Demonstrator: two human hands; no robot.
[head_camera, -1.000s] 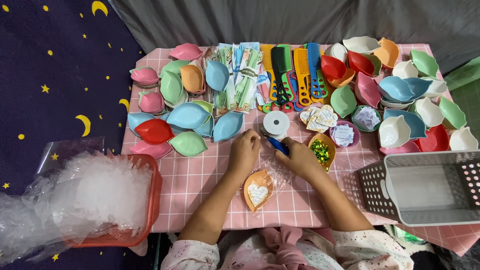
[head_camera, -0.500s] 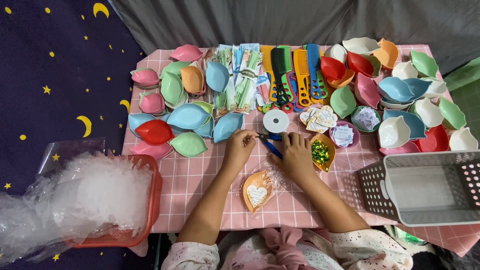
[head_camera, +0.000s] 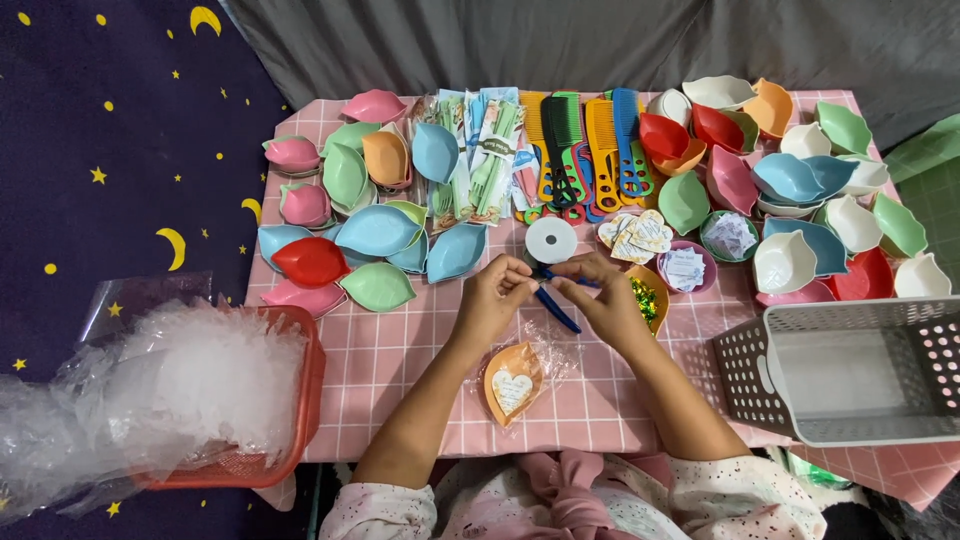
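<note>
Baskets flanked the pink checked table (head_camera: 400, 360): a red one (head_camera: 300, 400) at the left edge, heaped with clear plastic bags (head_camera: 150, 390), and a grey perforated one (head_camera: 850, 370) at the right, its inside bare. Leaf-shaped bowls (head_camera: 375, 230) in many colours lay in two clusters, left and right, with a row of combs (head_camera: 585, 140) between them at the far edge. Smaller round bowls held paper tags (head_camera: 730, 235), and an orange bowl (head_camera: 650, 290) just beside the right wrist held green and yellow bits. Heart-shaped cards (head_camera: 635, 235) lay beside a white tape roll (head_camera: 551, 240).

Both hands met just in front of that roll. The left hand (head_camera: 493, 300) and right hand (head_camera: 608, 300) were close together, fingertips pinched on a small blue tool (head_camera: 555, 305) whose handle pointed toward the person; I could not tell its working end. An orange leaf bowl with a heart card, wrapped in clear film (head_camera: 513, 380), lay between the forearms.

A second earlier the hands sat lower and nearer that wrapped bowl; they had since moved up toward the roll.
</note>
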